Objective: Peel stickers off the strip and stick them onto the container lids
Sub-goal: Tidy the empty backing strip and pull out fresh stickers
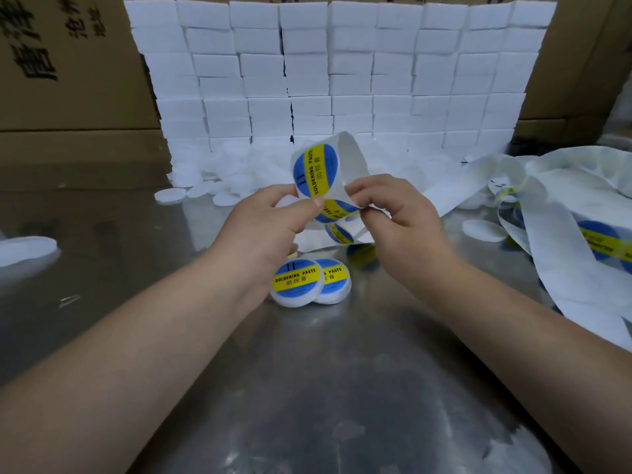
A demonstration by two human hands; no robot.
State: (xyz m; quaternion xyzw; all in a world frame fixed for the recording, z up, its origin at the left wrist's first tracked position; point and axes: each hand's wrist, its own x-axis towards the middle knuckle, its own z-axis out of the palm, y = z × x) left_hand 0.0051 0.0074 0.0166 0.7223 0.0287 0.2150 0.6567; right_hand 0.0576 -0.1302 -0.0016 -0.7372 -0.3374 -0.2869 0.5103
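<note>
Forearms, both bare, come in from the bottom edge over the metal table [307,388]. My landmark is the front labelled lid [296,282]: white, round, flat on the table, with a blue and yellow sticker reading SOLDERING PASTE. The second labelled lid [333,280] sits just right of it, touching, and the front one overlaps its edge.

Above and behind the front labelled lid, held off the table, is the strip [355,155], white backing paper curling upward. The left hand [270,220] pinches the strip's left edge between thumb and forefinger. The right hand [400,220] pinches its right edge, fingers curled.

I count three stickers on the held part:
- The top sticker [316,169] stands above the thumbs.
- The middle sticker [337,210] is between the two hands.
- The lower sticker [338,233] hangs just above the front labelled lid.

I cannot tell whether the middle sticker's edge is lifted off the backing.

Far right of the front labelled lid, loose strip [547,206] lies heaped on the table with more stickers on it. A single plain lid [484,230] lies near that heap. A far-left lid [24,249] sits at the frame edge.

Behind the front labelled lid, a pile of plain lids [219,172] lies at the foot of a wall of white blocks [342,70]. Cardboard boxes [68,63] stand behind and to the left.
</note>
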